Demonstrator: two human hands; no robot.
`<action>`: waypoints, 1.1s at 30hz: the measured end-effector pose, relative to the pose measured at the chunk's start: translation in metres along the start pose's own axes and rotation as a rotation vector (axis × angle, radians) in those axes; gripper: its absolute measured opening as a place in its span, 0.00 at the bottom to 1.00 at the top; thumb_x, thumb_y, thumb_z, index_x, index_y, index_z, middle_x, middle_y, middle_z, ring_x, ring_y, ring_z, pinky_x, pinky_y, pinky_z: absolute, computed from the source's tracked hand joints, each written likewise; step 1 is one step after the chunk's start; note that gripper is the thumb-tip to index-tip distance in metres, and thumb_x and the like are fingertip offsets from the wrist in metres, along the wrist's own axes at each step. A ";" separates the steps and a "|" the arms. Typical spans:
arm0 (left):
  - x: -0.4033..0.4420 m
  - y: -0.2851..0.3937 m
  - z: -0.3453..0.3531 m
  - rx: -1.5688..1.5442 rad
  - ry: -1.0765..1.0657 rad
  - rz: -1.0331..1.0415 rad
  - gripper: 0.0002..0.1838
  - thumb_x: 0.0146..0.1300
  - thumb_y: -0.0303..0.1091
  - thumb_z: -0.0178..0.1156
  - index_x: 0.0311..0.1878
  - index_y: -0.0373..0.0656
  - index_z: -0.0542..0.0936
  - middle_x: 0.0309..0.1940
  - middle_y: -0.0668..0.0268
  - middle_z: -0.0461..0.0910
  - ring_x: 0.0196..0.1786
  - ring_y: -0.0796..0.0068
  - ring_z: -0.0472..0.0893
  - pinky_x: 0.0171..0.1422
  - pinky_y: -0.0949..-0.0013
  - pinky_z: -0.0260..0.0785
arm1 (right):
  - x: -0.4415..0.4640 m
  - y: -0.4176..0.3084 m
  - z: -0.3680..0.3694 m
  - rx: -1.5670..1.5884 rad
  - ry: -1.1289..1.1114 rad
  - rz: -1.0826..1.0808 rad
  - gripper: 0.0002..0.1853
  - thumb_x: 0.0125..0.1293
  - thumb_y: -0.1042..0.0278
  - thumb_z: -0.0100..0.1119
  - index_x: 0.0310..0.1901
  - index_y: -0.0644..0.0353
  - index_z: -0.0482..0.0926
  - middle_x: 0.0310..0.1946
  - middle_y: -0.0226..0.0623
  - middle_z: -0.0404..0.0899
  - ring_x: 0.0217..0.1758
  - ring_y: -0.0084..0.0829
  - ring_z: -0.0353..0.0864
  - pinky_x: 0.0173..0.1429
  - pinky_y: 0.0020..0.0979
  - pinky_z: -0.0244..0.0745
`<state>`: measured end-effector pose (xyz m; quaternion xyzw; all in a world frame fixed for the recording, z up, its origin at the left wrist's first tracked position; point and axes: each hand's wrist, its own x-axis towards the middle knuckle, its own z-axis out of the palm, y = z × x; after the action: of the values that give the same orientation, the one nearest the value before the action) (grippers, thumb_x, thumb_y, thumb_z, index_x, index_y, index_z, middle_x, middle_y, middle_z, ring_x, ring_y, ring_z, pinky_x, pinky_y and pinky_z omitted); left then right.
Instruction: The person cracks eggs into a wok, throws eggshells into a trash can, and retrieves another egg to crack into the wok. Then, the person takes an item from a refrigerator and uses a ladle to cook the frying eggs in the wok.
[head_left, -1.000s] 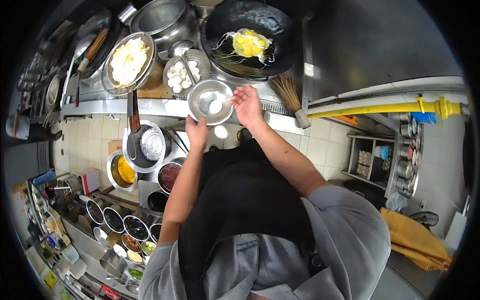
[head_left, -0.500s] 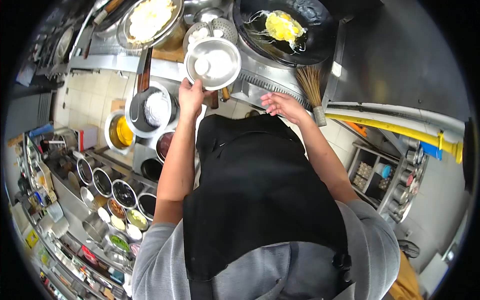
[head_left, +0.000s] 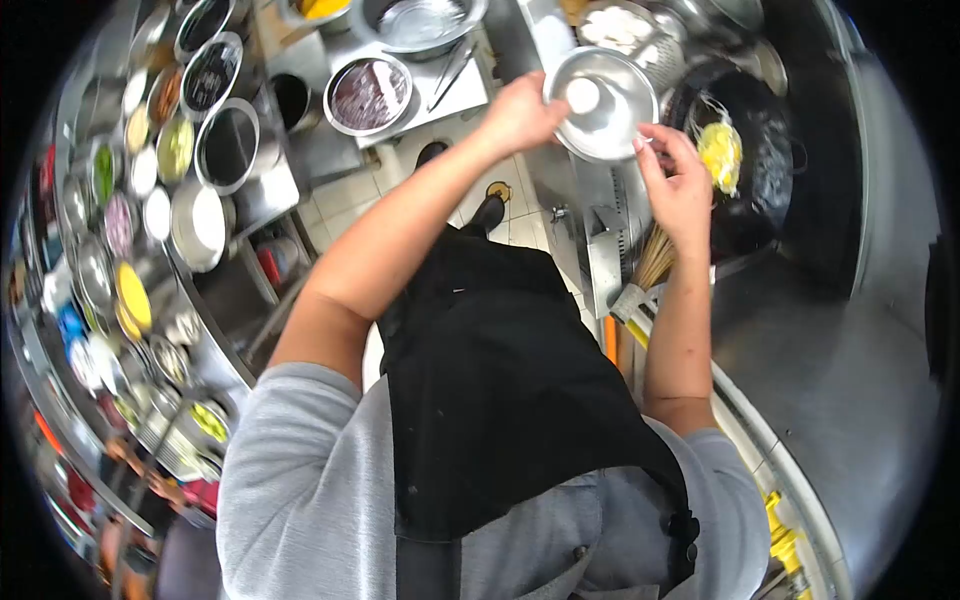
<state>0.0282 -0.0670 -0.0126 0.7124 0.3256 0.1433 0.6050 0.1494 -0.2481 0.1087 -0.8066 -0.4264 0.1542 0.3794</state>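
My left hand (head_left: 527, 115) grips the left rim of a steel bowl (head_left: 620, 105). A single white round thing, like an egg, (head_left: 582, 95) lies inside the bowl. At the bowl's lower right edge, my right hand (head_left: 675, 180) has its thumb and fingers close together; whether they pinch the rim or something small I cannot make out. Just right of that hand is a black wok (head_left: 770, 170) with yellow and white egg (head_left: 720, 155) in it. Above the bowl sits a perforated ladle (head_left: 662, 62) beside several white eggs (head_left: 615, 28).
A bamboo brush (head_left: 652, 265) lies below the wok. To the left stand a pot of dark red liquid (head_left: 368, 95), a large basin (head_left: 418, 22) and a counter with several containers (head_left: 228, 145). Another person's hand (head_left: 165, 488) shows at lower left.
The view has turned, with the wok now at the right. My right hand has come from apart to the bowl's edge, its fingers closing. My left hand still holds the bowl.
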 end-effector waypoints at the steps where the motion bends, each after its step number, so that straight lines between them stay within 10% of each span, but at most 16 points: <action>1: -0.028 0.023 -0.009 0.012 0.012 -0.031 0.24 0.58 0.37 0.62 0.54 0.30 0.78 0.47 0.40 0.82 0.53 0.47 0.83 0.60 0.56 0.75 | 0.006 -0.009 0.004 -0.099 -0.049 -0.101 0.13 0.65 0.69 0.66 0.50 0.61 0.83 0.41 0.39 0.84 0.33 0.24 0.82 0.37 0.24 0.77; 8: -0.177 -0.029 0.001 -0.215 0.211 -0.159 0.15 0.61 0.32 0.59 0.43 0.31 0.69 0.27 0.38 0.79 0.37 0.35 0.82 0.44 0.44 0.75 | -0.056 -0.045 0.060 -0.124 -0.289 -0.133 0.12 0.64 0.73 0.65 0.49 0.64 0.83 0.39 0.40 0.83 0.35 0.25 0.82 0.40 0.25 0.76; 9: -0.198 -0.048 0.004 -0.217 0.195 -0.224 0.15 0.61 0.36 0.58 0.44 0.34 0.72 0.28 0.48 0.79 0.34 0.48 0.82 0.42 0.55 0.74 | -0.072 -0.048 0.073 -0.156 -0.317 -0.133 0.11 0.64 0.73 0.65 0.48 0.64 0.83 0.39 0.40 0.83 0.35 0.25 0.82 0.40 0.26 0.77; 18: -0.342 -0.206 -0.027 -0.313 0.332 -0.351 0.18 0.62 0.31 0.56 0.54 0.37 0.73 0.36 0.43 0.83 0.42 0.43 0.85 0.47 0.52 0.76 | -0.189 -0.031 0.231 -0.127 -0.599 -0.022 0.16 0.63 0.71 0.66 0.52 0.61 0.82 0.46 0.39 0.82 0.40 0.28 0.83 0.42 0.28 0.80; 27: -0.394 -0.424 -0.033 -0.201 0.401 -0.374 0.18 0.62 0.31 0.58 0.54 0.35 0.75 0.31 0.55 0.81 0.31 0.65 0.81 0.38 0.63 0.74 | -0.203 0.218 0.418 -0.097 -0.533 0.425 0.28 0.60 0.60 0.68 0.61 0.59 0.76 0.50 0.44 0.83 0.45 0.35 0.85 0.50 0.32 0.80; 33: -0.348 -0.516 -0.015 -0.598 0.422 -0.509 0.21 0.68 0.22 0.52 0.64 0.35 0.69 0.45 0.64 0.80 0.38 0.81 0.79 0.38 0.75 0.73 | -0.119 0.482 0.542 -0.318 -0.614 0.704 0.46 0.49 0.60 0.70 0.72 0.56 0.63 0.51 0.56 0.81 0.55 0.46 0.83 0.58 0.41 0.78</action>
<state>-0.3904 -0.2481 -0.4365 0.3584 0.5511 0.2198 0.7208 0.0441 -0.2513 -0.6192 -0.8669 -0.2384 0.4366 0.0334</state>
